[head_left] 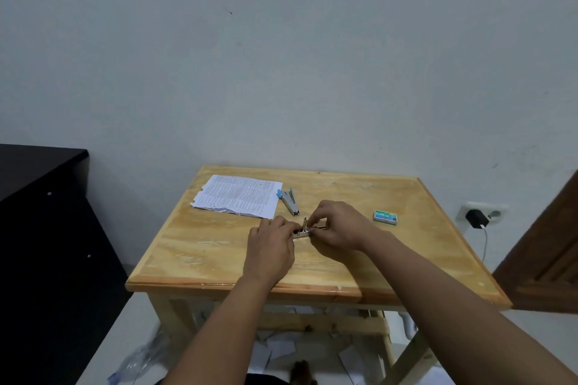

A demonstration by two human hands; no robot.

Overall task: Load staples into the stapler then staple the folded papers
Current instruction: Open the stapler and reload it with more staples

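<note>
Light wooden table [219,247] against a pale wall. Both hands meet at centre over a small silver metal stapler [302,231]: left hand [271,247] grips its left end, right hand [339,223] pinches parts at its right end. Behind: blue-handled silver staple remover [290,200], printed white paper sheets [239,195] w/ ragged edge. Right: green staple box [386,216].

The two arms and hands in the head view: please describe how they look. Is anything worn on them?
Both forearms are bare up to the bottom edge of the picture: no sleeves show. The left hand and right hand wear no gloves. No watch, bracelet or ring is visible, though the fingertips are too small to judge.
</note>
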